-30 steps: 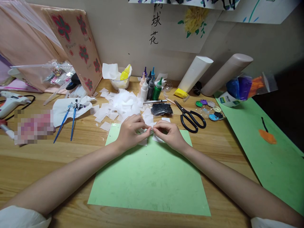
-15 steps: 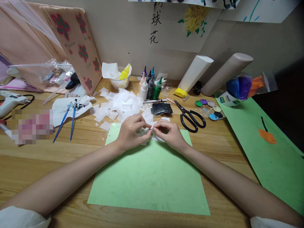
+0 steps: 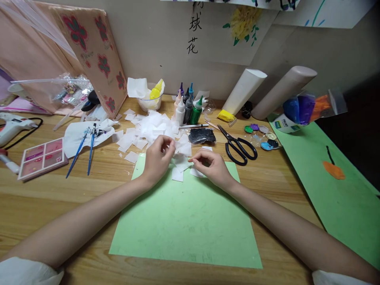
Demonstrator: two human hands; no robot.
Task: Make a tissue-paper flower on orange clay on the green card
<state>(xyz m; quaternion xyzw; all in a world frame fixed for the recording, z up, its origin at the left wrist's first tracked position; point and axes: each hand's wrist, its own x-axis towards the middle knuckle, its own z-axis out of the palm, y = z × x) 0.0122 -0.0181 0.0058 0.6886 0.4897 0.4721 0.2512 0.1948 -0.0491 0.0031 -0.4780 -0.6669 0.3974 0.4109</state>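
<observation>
My left hand (image 3: 158,160) is over the top left of the green sheet (image 3: 184,225), fingers curled and thumb close to the forefinger. Whatever is between those fingertips is too small to make out. To its right, my right hand (image 3: 211,165) has thumb and forefinger pinched together, its fingertips beside a white paper square (image 3: 181,161). Whether the pinch holds a bit of paper I cannot tell. Another white square (image 3: 177,174) lies on the green sheet between the hands. Beyond them spreads a heap of white paper squares (image 3: 156,124).
Black-handled scissors (image 3: 240,148) lie right of the hands, near a black packet (image 3: 202,136). Paint bottles (image 3: 188,109) stand behind the heap. At left are two blue brushes (image 3: 91,152), a pink palette (image 3: 44,158) and a glue gun (image 3: 14,126). Another green sheet (image 3: 323,198) is at right.
My hands have come apart from a shared pinch on a white piece of paper. The left has moved left and slightly away from me; the right has hardly moved. More paper squares show between them.
</observation>
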